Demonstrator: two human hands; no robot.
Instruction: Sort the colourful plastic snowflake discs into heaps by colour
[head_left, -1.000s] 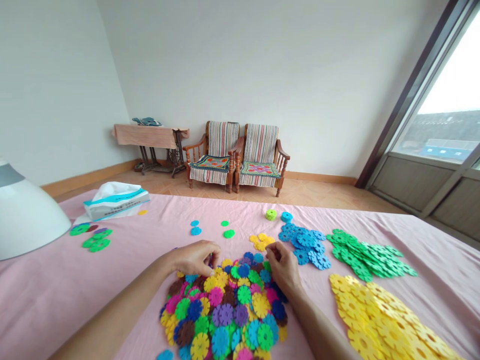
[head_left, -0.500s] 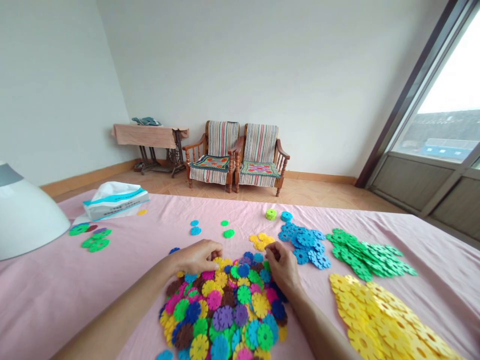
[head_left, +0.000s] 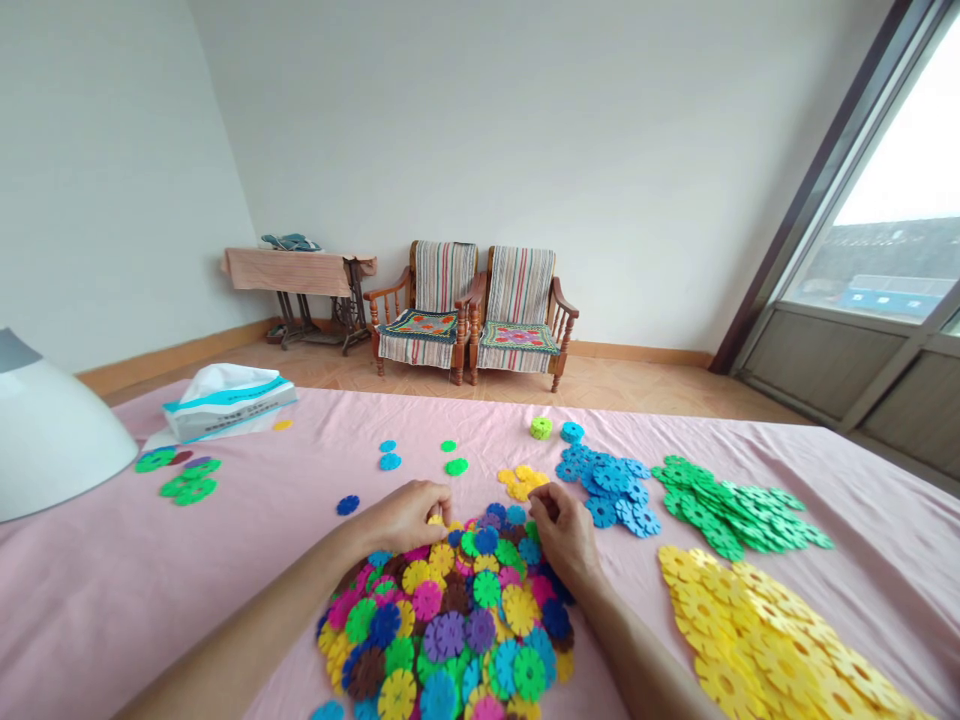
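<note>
The person's left hand (head_left: 411, 515) bends over the far edge of a loose pile of many-coloured, notched plastic discs (head_left: 450, 632), fingers drawn narrow; a bit of yellow shows at their tips, but I can't tell whether they grip it. The right hand (head_left: 568, 535) is at the pile's right side, fingers curled close, and whether they pinch anything I can't see. The pile spreads between and nearer than both sets of fingers, on a pink cloth-covered surface (head_left: 187, 590). Just beyond the right fingers lies a small yellow disc cluster (head_left: 520, 485); farther right of them, a blue disc heap (head_left: 611, 490). One dark-blue notched disc (head_left: 347, 505) lies left of the left fingers.
</note>
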